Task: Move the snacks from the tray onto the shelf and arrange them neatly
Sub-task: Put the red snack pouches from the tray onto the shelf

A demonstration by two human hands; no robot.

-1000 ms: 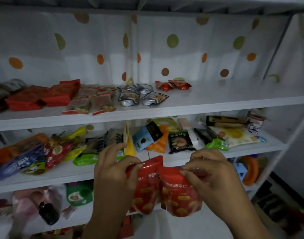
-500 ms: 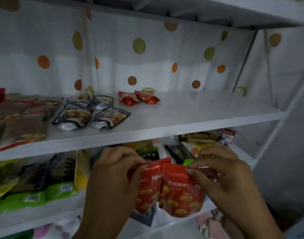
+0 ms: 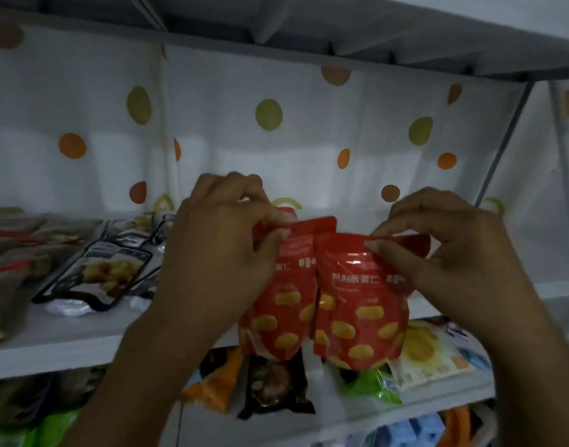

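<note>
Two red snack packets with yellow nut pictures hang side by side in front of the white upper shelf (image 3: 489, 285). My left hand (image 3: 218, 253) pinches the top edge of the left red packet (image 3: 276, 311). The right red packet (image 3: 364, 317) is pinched at its top edge by my right hand (image 3: 444, 253). Both packets hang upright, their lower ends dropping past the shelf's front edge. The tray is not in view. The two small red packets seen earlier at the back of this shelf are hidden behind my hands.
Black-and-clear snack packets (image 3: 105, 272) and brownish ones (image 3: 15, 253) lie on the upper shelf's left part. The lower shelf (image 3: 438, 398) carries an orange packet (image 3: 215, 382), a dark packet (image 3: 273, 388), a green one (image 3: 370, 385) and a yellow-white one (image 3: 431, 353). A dotted white curtain (image 3: 309, 140) backs the shelves.
Both hands rose with the two red packets, from in front of the lower shelf up to the upper shelf's level. The view shifted upward and closer too.
</note>
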